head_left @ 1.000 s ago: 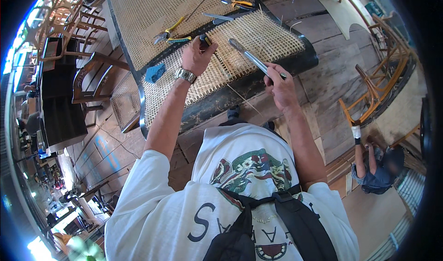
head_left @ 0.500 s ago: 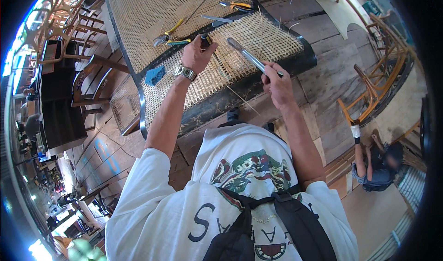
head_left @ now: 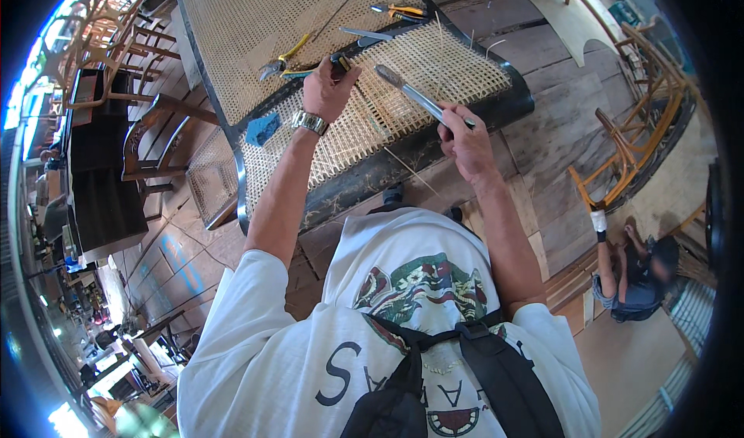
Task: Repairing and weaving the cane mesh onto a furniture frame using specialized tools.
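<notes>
My left hand (head_left: 328, 93), with a metal watch on its wrist, is closed around a short black tool (head_left: 340, 66) with a yellowish edge; its lower part is hidden. It is over the dark band of a woven cane panel (head_left: 411, 74). My right hand (head_left: 467, 139) grips a silver, bar-shaped metal tool (head_left: 422, 99) whose wider, worn brownish end hangs above the cane, right of my left hand. Close beyond my left hand lie yellow-handled cutters (head_left: 283, 60). A crumpled blue cloth or paper (head_left: 262, 129) rests on the cane to the left.
Farther up the panel are a thin metal hook (head_left: 332, 18), a pointed blade-like tool (head_left: 366, 32) and orange-handled pliers (head_left: 399, 10). Wooden chair frames (head_left: 163, 139) stand at the left. Another person (head_left: 643, 279) sits at the right beside a curved wooden frame (head_left: 635, 159).
My left hand has shifted slightly left with the black tool. The wider end of the metal tool in my right hand has moved a little left.
</notes>
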A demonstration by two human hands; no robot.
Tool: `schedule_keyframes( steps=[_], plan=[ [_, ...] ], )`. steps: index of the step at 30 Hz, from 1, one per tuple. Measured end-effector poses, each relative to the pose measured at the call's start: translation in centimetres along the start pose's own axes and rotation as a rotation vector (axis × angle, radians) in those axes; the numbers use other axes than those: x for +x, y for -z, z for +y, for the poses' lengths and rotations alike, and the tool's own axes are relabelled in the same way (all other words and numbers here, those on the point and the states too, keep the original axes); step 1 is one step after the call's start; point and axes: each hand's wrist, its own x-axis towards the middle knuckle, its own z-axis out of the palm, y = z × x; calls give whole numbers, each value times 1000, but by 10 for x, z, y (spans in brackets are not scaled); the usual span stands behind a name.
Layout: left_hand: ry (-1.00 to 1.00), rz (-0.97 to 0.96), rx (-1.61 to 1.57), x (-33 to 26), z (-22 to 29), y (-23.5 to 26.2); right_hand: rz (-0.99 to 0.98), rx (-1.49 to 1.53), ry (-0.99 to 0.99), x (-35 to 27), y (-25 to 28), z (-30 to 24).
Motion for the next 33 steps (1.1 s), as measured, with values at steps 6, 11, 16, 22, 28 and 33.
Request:
schedule_keyframes(
  steps=[6, 11, 16, 22, 28, 33],
  plan=[
    [5, -31, 80, -7, 9, -1, -39, -120, -13, -1, -4, 8],
    [14, 92, -169, -15, 4, 6, 30, -44, 26, -15, 8, -4],
    [25, -2, -51, -21, 23, 6, -5, 3, 15, -19, 24, -7],
    [9, -147, 142, -19, 30, 1, 45, 23, 38, -20, 14, -1],
    [-2, -37, -34, -23, 30, 9, -69, -107, -27, -26, 25, 4],
    [40, -109, 66, -27, 26, 3, 23, 9, 36, -26, 27, -3]
  ],
)
